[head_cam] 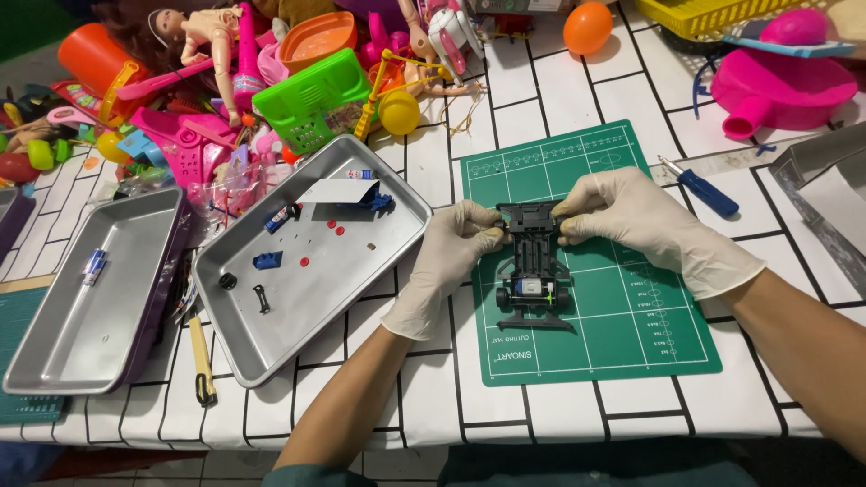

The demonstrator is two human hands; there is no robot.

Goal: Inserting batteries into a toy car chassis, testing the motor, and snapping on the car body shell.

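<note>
Both of my hands wear pale latex gloves. A black toy car chassis (533,269) lies on the green cutting mat (631,334), with its rear wheels and a small motor toward me. My left hand (448,257) pinches the left side of the chassis's far end. My right hand (636,221) grips the right side of that same end. The chassis rests lengthwise between my two hands, its near end touching the mat.
A metal tray (271,347) holding small blue, red and black parts sits left of the mat; a second tray (63,361) lies farther left. A blue-handled screwdriver (699,188) lies right of the mat. Colourful plastic toys (271,81) crowd the back; a yellow-handled tool (200,356) lies between the trays.
</note>
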